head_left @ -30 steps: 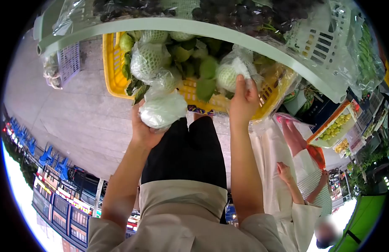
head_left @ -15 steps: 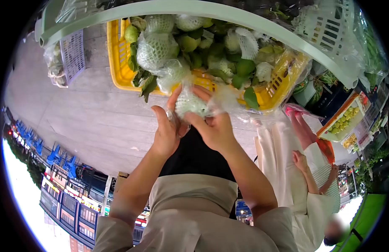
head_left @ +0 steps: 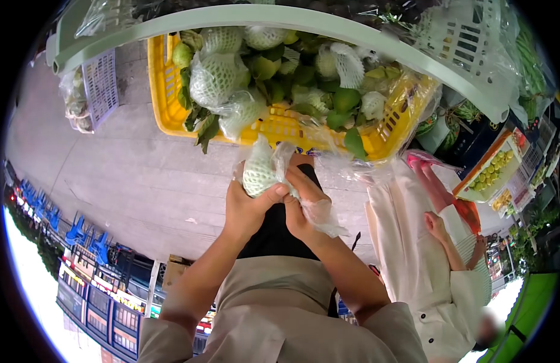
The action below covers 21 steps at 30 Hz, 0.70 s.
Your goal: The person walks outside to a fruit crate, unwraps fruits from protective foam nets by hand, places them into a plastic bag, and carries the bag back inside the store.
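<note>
A green fruit in a white foam net (head_left: 258, 172), wrapped in clear plastic, is in front of my body, below the basket's near edge. My left hand (head_left: 246, 212) is closed around its lower left side, the thumb reaching across toward my right hand. My right hand (head_left: 307, 202) grips the gathered clear plastic bag (head_left: 284, 158) on the fruit's right side, and a loose tail of it hangs below the fingers. Beyond both hands is a yellow basket (head_left: 165, 115) of green fruit, some in foam nets, with leaves among them. Several right fingers are partly covered by plastic.
A pale green rail (head_left: 280, 13) curves above the yellow basket. A purple-white crate (head_left: 101, 91) stands at left on the paved floor (head_left: 140, 181). To the right are a person in cream clothing (head_left: 401, 242), another person's legs, and a box of yellow-green fruit (head_left: 494, 169).
Both hands and the wrapped fruit have moved down, away from the basket. The left hand has turned and closed around the fruit; the right now clasps gathered plastic.
</note>
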Each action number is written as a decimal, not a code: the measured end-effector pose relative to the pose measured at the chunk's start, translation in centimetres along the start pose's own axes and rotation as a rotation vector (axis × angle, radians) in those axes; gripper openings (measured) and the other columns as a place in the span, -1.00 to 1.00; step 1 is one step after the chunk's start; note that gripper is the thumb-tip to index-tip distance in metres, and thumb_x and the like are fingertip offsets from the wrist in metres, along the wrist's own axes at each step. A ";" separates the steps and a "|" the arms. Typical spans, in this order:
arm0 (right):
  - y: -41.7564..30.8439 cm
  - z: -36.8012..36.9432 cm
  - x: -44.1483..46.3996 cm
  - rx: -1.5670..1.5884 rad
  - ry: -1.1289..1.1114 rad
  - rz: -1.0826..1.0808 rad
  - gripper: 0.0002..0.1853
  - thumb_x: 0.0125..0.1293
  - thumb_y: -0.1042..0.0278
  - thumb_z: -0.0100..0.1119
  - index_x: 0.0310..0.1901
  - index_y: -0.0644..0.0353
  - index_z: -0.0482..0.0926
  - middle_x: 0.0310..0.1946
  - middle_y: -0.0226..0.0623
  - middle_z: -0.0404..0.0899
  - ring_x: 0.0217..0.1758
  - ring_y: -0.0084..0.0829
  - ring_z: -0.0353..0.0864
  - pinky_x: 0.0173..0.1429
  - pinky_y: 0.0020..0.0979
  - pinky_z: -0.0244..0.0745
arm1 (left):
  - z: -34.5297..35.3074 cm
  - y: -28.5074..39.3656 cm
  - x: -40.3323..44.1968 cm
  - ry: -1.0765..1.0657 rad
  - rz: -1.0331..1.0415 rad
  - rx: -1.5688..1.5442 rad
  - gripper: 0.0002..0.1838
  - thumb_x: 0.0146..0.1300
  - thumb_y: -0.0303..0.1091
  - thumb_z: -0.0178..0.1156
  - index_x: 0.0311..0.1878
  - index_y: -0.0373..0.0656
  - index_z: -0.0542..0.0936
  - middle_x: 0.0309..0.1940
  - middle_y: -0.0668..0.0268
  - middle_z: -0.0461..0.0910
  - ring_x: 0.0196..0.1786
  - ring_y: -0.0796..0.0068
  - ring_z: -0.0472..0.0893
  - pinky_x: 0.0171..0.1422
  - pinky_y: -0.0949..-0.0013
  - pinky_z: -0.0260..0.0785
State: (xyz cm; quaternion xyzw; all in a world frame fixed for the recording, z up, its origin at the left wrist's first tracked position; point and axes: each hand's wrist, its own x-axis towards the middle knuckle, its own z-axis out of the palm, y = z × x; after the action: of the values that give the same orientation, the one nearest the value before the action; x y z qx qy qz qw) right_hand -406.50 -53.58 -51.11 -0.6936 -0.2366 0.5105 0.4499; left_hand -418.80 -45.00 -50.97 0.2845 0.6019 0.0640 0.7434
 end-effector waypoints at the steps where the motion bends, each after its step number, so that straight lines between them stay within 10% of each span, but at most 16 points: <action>1: 0.0 -0.1 -0.2 -0.005 0.001 0.003 -0.61 0.40 0.53 0.24 0.25 0.28 0.58 0.31 0.04 0.57 0.37 -0.08 0.61 0.39 -0.27 0.50 | 0.1 0.5 -0.3 0.003 -0.059 0.030 -0.35 0.16 -0.18 0.58 0.20 -0.33 0.53 -0.12 0.31 0.68 -0.10 0.53 0.65 0.07 0.38 0.54; 7: 1.3 0.3 0.6 -0.017 0.249 0.165 -0.65 0.32 0.59 0.13 0.12 0.19 0.66 -0.12 -0.11 0.77 0.03 -0.16 0.77 0.13 -0.29 0.63 | 0.0 0.5 -0.3 -0.170 0.017 0.054 -0.48 0.21 -0.26 0.50 0.15 -0.32 0.59 -0.06 0.29 0.70 -0.07 0.55 0.65 0.10 0.38 0.53; 11: 2.9 -0.7 2.6 0.003 0.144 0.214 -0.71 0.36 0.64 0.06 0.04 0.32 0.68 -0.07 -0.19 0.76 -0.04 -0.39 0.75 0.09 -0.44 0.59 | -1.6 -1.1 0.2 -0.273 -0.134 -0.202 -0.28 0.16 -0.11 0.46 0.33 -0.28 0.51 0.04 0.26 0.68 0.06 0.43 0.67 0.23 0.33 0.50; 14: 5.0 -0.5 2.3 0.624 0.166 0.672 -0.71 0.30 0.56 0.14 0.03 0.26 0.72 -0.23 -0.23 0.76 -0.17 -0.40 0.73 -0.03 -0.36 0.57 | -0.1 -0.4 0.2 -0.358 -0.218 -0.623 -0.08 0.08 0.10 0.43 0.44 -0.25 0.42 0.13 0.24 0.66 0.13 0.30 0.68 0.32 0.27 0.48; 18: 1.4 -1.8 2.4 0.204 0.258 0.469 -0.66 0.28 0.59 0.12 0.07 0.35 0.70 -0.20 -0.28 0.75 -0.16 -0.52 0.67 -0.03 -0.45 0.55 | -4.1 -5.1 1.4 -0.514 -0.460 -0.915 -0.14 0.01 0.20 0.35 0.33 -0.14 0.49 0.00 0.26 0.63 -0.21 0.44 0.60 -0.46 0.46 0.32; 21: -1.4 -2.3 2.6 0.327 0.237 0.282 -0.61 0.26 0.69 0.05 0.10 0.34 0.68 -0.03 -0.22 0.73 -0.04 -0.52 0.66 0.06 -0.50 0.54 | -2.7 -3.2 1.0 -0.396 -0.424 -0.664 -0.26 0.11 0.18 0.37 0.25 -0.10 0.52 -0.16 0.40 0.57 -0.42 0.65 0.38 -0.50 0.57 0.08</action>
State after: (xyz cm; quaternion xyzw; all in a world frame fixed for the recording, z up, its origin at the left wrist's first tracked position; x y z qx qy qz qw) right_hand -403.24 -51.75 -51.01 -0.6928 0.0026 0.5146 0.5051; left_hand -421.84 -46.28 -53.69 -0.0926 0.4398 0.0442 0.8922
